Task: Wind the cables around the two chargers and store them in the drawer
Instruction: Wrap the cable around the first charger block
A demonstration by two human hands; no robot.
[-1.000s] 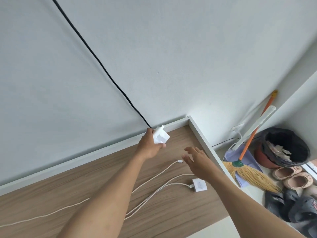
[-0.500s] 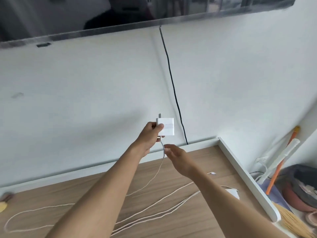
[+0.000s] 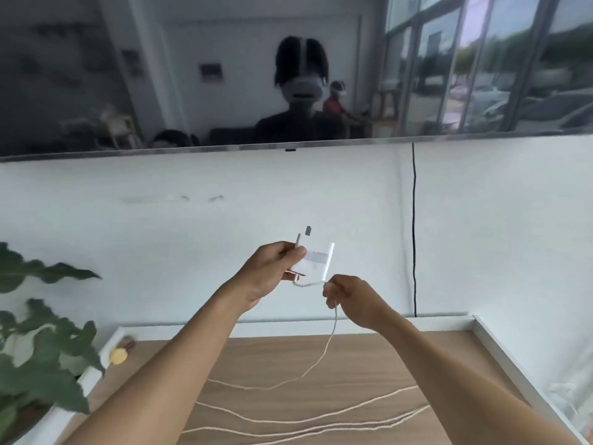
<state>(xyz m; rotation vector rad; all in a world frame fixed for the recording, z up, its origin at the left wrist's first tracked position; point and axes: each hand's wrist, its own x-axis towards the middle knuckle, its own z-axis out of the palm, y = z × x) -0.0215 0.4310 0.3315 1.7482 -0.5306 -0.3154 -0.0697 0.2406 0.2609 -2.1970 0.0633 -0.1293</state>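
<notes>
Left hand fingers clamp rigid, light charger by its edges. Right hand fingers pinch limp, thin cable; rest trails slack over bench.

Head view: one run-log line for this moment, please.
left hand: holds white charger raised | right hand: pinches cable near charger | winding: barely begun | cable slack on wooden top

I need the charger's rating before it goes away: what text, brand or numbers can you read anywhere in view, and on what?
None can be read.
Charger in the left hand: a grey patch on its face, too blurred to read.
Cable at the right hand: no print visible.
</notes>
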